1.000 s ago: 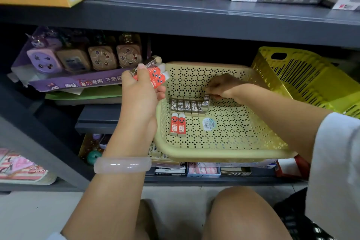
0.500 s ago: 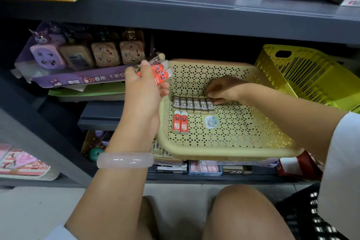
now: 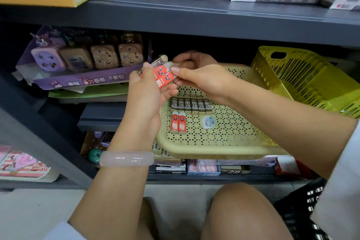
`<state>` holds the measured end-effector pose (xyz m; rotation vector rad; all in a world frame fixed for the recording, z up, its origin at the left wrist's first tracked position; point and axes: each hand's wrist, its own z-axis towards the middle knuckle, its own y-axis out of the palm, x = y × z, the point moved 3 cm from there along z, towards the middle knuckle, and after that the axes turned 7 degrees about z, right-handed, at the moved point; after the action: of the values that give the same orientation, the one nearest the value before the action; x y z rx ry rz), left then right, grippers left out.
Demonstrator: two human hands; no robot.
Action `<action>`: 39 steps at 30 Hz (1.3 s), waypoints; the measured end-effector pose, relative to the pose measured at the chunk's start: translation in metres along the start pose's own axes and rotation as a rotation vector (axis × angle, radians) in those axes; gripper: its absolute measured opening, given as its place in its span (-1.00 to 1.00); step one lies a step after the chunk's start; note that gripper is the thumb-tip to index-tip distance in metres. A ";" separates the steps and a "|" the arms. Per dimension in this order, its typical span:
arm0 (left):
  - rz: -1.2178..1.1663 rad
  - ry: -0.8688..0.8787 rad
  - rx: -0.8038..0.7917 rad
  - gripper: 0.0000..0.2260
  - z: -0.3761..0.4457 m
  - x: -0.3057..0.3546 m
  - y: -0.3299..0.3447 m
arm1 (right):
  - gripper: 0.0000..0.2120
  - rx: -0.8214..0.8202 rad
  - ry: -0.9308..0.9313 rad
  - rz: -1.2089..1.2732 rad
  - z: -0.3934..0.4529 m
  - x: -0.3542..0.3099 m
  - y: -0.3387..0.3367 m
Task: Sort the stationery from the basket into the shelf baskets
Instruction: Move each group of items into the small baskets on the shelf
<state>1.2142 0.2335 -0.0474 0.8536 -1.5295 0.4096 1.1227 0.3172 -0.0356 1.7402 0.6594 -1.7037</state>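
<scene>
So the left hand (image 3: 148, 91) has a small fan of erasers (image 3: 161, 73) in its grip, fingers curled round their lower ends, held up just above the far left corner of the beige basket (image 3: 214, 154). The bunch sticks out up and to the right of the palm. The right hand (image 3: 198, 76) is pinching the upper end of one of the red erasers in that bunch, thumb and fingertips on its pale tip, so both hands meet on the same stack.

Compared with half a second ago, the right hand has come up out of the basket: it was down at the row of brown erasers (image 3: 191, 105), and now it's lifted over to the left hand's bunch. The left hand has barely shifted. The row in the basket looks the same, six across.

The held erasers: two with red sleeves printed with little cartoon eyes, plus a brown-sleeved one at the far side, all with cream ends poking out. In the basket, the brown ones say 2B and lie side by side touching, and two red erasers (image 3: 178, 122) sit just near of them, also touching each other. A round sticker (image 3: 208, 122) is on the basket floor to their right.

A yellow-green basket (image 3: 303, 80) leans tilted at the right, and a pale bangle (image 3: 126, 159) is on the left wrist.
</scene>
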 end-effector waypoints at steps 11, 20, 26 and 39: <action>0.027 0.041 0.048 -0.81 0.003 -0.001 -0.007 | -0.90 0.034 0.300 -0.607 -0.012 0.037 -0.044; 0.010 0.021 0.043 -0.83 0.004 -0.001 -0.006 | -0.95 -0.030 0.390 -0.596 -0.017 0.052 -0.036; -0.001 0.023 0.033 -0.82 0.001 -0.001 -0.006 | -0.89 -0.153 0.258 -0.934 -0.026 0.044 -0.030; 0.011 0.023 0.019 -0.82 0.001 -0.002 -0.005 | -0.72 -0.266 0.071 -1.209 -0.027 0.039 -0.012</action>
<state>1.2165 0.2300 -0.0508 0.8529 -1.5120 0.4410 1.1345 0.3424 -0.0762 1.2187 2.1486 -2.0772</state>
